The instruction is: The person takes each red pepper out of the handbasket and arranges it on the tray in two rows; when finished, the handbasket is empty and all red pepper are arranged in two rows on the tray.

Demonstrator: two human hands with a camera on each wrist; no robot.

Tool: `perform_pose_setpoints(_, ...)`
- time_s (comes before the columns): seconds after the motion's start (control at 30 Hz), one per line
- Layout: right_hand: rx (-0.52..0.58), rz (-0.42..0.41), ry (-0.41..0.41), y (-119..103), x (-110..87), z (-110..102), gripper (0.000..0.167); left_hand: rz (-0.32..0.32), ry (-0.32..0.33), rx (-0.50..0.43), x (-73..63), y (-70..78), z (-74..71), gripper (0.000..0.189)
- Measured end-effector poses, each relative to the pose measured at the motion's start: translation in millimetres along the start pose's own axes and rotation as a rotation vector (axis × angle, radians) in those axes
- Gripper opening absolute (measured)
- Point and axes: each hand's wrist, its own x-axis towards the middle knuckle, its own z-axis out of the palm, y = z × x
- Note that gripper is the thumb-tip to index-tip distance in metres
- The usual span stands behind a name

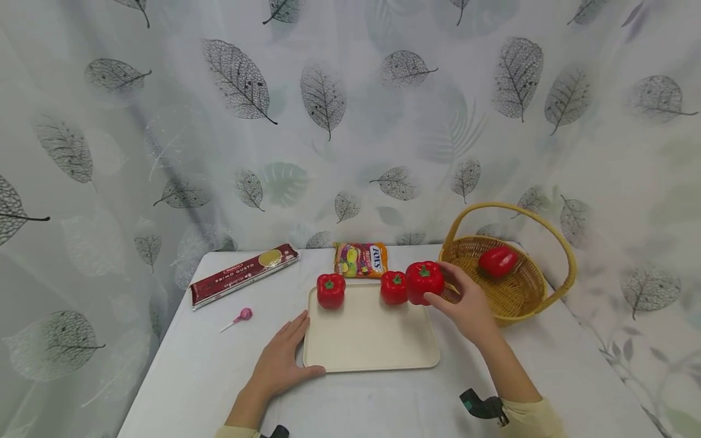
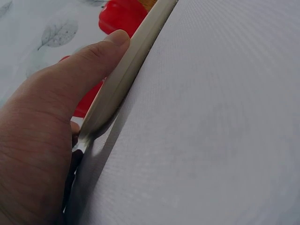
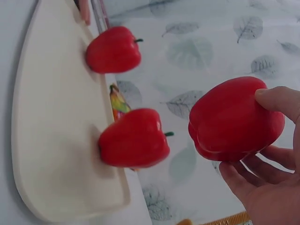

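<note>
My right hand grips a red bell pepper between thumb and fingers. It holds the pepper raised over the right end of a cream tray. Two more red bell peppers stand on the tray along its far side, one at the left corner and another farther right, beside the held one. My left hand rests at the tray's near left corner. Its fingers lie along the left edge, and the straight thumb touches the near rim.
A yellow wicker basket with a tall handle stands at the right, holding one red bell pepper. Behind the tray lies a colourful candy bag. Leftward are a dark red spaghetti pack and a pink lollipop. A leaf-print curtain hangs behind.
</note>
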Motion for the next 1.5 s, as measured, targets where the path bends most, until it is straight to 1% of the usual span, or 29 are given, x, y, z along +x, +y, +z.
perform_pose_setpoints(0.2, 0.009, -0.034, -0.002, -5, -3.4, 16, 0.080, 0.002, 0.000, -0.011, -0.1, 0.7, 0.4, 0.126)
perform_pose_setpoints(0.4, 0.071, -0.036, -0.035, -10, -4.4, 29, 0.080, -0.012, -0.014, -0.006, 0.2, 1.8, -0.9, 0.126)
perform_pose_setpoints(0.63, 0.117, -0.044, -0.071, -15, -7.1, 46, 0.076, 0.003, 0.007, -0.001, -0.2, 0.1, 0.2, 0.125)
perform_pose_setpoints(0.73, 0.125, -0.040, -0.090, -16, -8.3, 55, 0.078, 0.005, 0.015, 0.007, -0.3, -0.8, 1.4, 0.125)
perform_pose_setpoints(1.0, 0.142, 0.010, -0.113, -25, -14.4, 76, 0.082, -0.024, -0.011, 0.022, 1.3, -0.9, 3.0, 0.127)
perform_pose_setpoints(1.23, 0.151, 0.015, -0.128, -26, -21.3, 96, 0.079, -0.035, -0.027, 0.025, 0.5, 1.4, 1.4, 0.126)
perform_pose_setpoints(1.5, 0.214, 0.002, -0.167, -27, -27.1, 122, 0.078, -0.028, -0.014, 0.006, 0.4, 2.0, 0.8, 0.125)
